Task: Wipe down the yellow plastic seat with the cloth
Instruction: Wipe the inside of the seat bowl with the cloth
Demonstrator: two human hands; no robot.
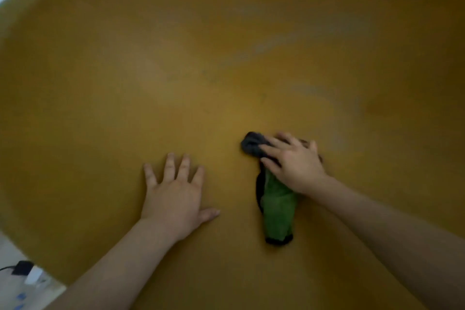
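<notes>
Left hand [173,191] lies flat on the yellow seat [201,58], fingers spread, grip released. Right hand [294,162] presses the green and grey cloth [278,201] onto the seat's middle, fingers extended over it.

Light dim, flat, even; no single source evident. The seat [226,58] reads muddy ochre, brightest at frame centre and darkening toward the left and right edges. Pale streaky sheen upper right of centre; no hard glare. Soft shadows only: a faint one under my left hand [173,191], a darker one under my right hand [294,166]. Whole frame soft and compression-smeared; hand outlines lack crisp edges. Wide-angle bowing curves the seat rim along the top. Top left corner washes out pale.
</notes>
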